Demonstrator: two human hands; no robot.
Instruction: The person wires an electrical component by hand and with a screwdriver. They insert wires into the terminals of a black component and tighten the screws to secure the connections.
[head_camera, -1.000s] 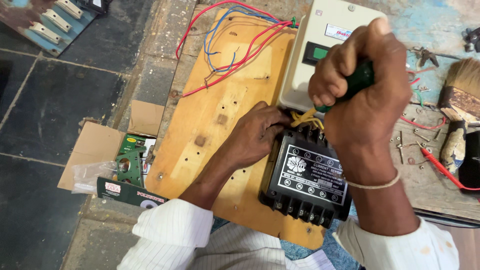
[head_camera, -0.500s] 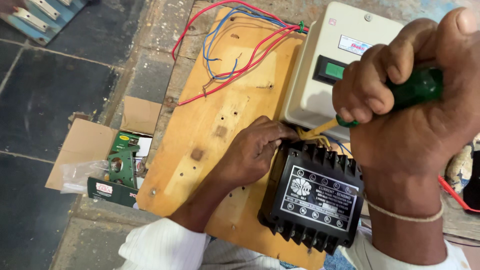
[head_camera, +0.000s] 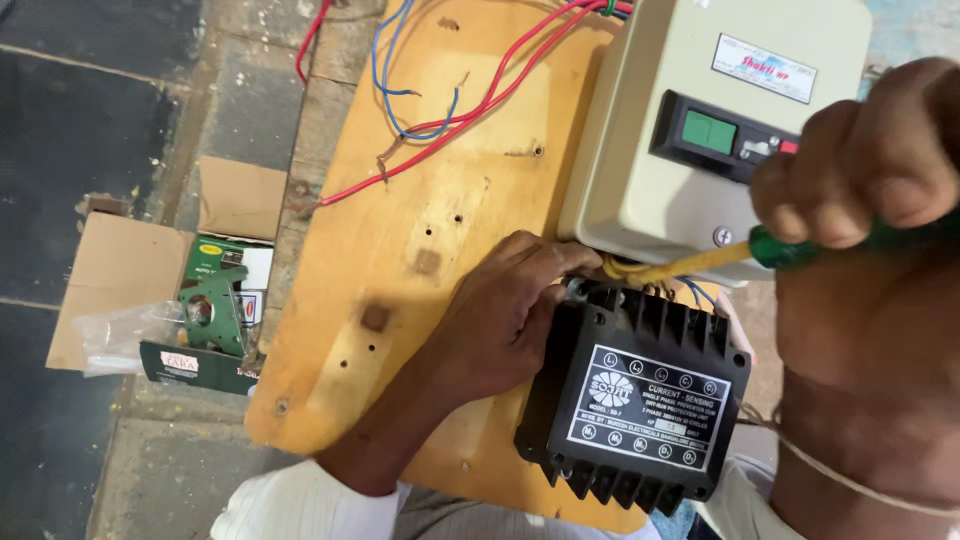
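At the far left lies a dark stone floor (head_camera: 60, 130) of large slabs with pale joints, dusty and speckled. On it sits an opened cardboard box (head_camera: 120, 275), its flaps spread flat, with a clear plastic bag (head_camera: 120, 335) and a small green part (head_camera: 212, 312) resting on a green-and-white carton beside it. A strip of rougher grey stone (head_camera: 250, 120) runs between the floor and the work.

Next comes a wooden board (head_camera: 420, 200), yellowish, scuffed and drilled with small holes, its rounded corner overhanging the stone. Loose red and blue wires (head_camera: 440, 110) trail across its upper part.

The left hand (head_camera: 500, 320) reaches over the board in a white sleeve, fingers curled down against the top left edge of a black ribbed box (head_camera: 635, 400) with a white label; it steadies the box there rather than wrapping round it, and the fingertips are hidden at the terminals. The black box lies on the lower right part of the board, touching the bottom edge of a cream switch box (head_camera: 640, 150) with a green button.

At the right, the right hand (head_camera: 860, 200) is closed tightly round the green handle of a screwdriver (head_camera: 700, 262). Its yellow shaft slants down and left, the tip meeting the top edge of the black box just beside the left fingers. A pale thread circles the right wrist.
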